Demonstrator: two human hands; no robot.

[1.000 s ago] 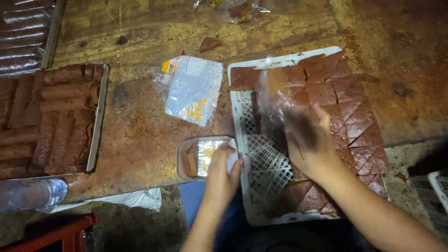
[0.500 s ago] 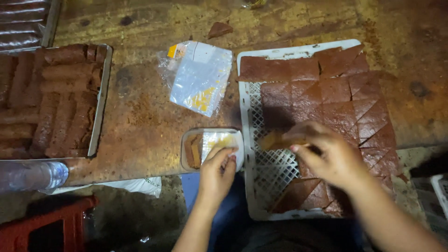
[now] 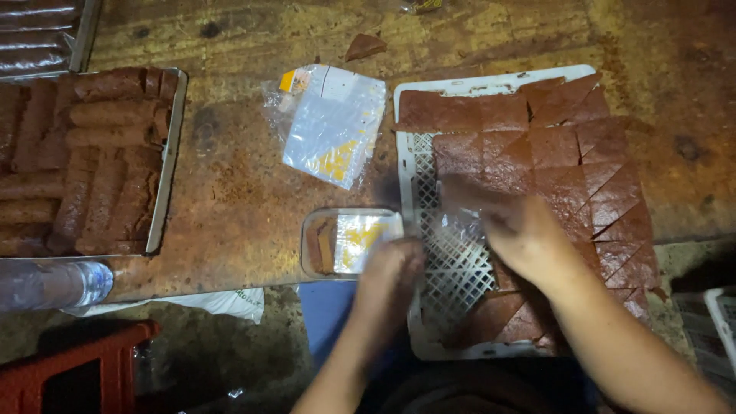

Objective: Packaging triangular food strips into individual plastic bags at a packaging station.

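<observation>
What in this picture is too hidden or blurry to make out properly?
Head view only:
- Left hand and right hand: motion-blurred; what the fingers grip is unclear.
- White lattice tray: its near middle is covered by the hands.
- Small clear container: its right end is hidden by the left hand.
- Metal tray of brown rolls: cut off by the left edge.

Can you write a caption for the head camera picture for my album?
Two bare hands, left hand and right hand, work between a small clear plastic tray and a white lattice tray.

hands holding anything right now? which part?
Cannot tell for sure: both hands are motion-blurred. Left hand is at the small clear container's right edge; right hand seems to pinch a clear wrapper.
</observation>
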